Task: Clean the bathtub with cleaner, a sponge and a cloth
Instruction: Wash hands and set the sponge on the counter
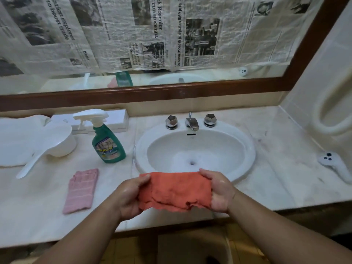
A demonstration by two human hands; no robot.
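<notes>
Both hands, left hand (131,195) & right hand (221,191), pinch orange cloth (174,189) by its ends, spread over sink (245,149) front rim, prob. to fold/wring it; cleaner bottle (107,143) stands on counter (276,178).

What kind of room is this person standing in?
Probably a bathroom: a white oval ceramic washbasin with chrome taps sits in a pale marble counter under a wood-framed mirror, with a green cleaner spray bottle beside it.
</notes>
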